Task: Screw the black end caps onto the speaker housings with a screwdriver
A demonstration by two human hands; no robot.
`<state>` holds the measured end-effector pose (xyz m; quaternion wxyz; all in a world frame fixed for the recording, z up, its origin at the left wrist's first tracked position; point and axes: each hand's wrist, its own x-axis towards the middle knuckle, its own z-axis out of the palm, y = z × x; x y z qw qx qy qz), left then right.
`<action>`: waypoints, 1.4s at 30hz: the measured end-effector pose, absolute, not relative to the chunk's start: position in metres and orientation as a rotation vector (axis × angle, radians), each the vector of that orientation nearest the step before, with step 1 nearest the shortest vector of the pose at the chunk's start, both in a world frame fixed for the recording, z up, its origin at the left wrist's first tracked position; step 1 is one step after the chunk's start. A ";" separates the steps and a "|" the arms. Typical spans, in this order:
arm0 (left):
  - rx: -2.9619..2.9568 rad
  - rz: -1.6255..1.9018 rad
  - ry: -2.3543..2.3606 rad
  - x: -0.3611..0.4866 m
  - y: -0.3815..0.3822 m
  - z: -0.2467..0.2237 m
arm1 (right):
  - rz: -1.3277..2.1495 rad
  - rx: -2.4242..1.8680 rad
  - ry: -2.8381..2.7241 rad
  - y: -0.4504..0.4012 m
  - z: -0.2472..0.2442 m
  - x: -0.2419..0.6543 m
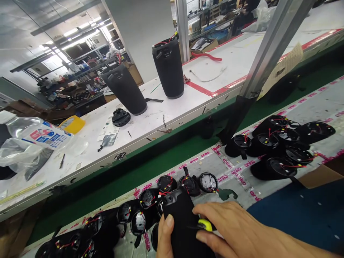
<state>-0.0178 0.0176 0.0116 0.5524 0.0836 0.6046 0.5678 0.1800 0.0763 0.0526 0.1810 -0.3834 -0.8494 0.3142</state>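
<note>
A black fabric-covered cylinder [185, 225] with a moulded panel near its top is held at the bottom centre. My left hand [165, 236] grips its left side, the thumb lying on the fabric. From the right, my right hand [228, 225] holds a small tool with a yellow-green handle [205, 225] between thumb and fingers. A thin dark shaft runs from the handle across the front of the cylinder. Red wires [164, 194] show at the cylinder's top edge.
Open black cylinders [147, 198] with wires stand behind and left of my hands, more [268, 139] at the right. Across a green gap, a white bench [150, 125] bears two tall cylinders [169, 68], a bottle [40, 132] and a yellow piece [72, 124]. A metal post [268, 50] rises at right.
</note>
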 end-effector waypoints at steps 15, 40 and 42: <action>0.244 1.232 1.185 -0.015 0.029 0.025 | 0.247 -0.811 -2.841 0.130 0.059 0.182; 0.531 1.111 1.677 -0.024 0.018 0.021 | 0.382 -0.560 -3.139 0.144 0.080 0.186; 0.432 1.163 1.507 -0.021 0.021 0.019 | 0.596 -0.659 -3.029 0.147 0.086 0.185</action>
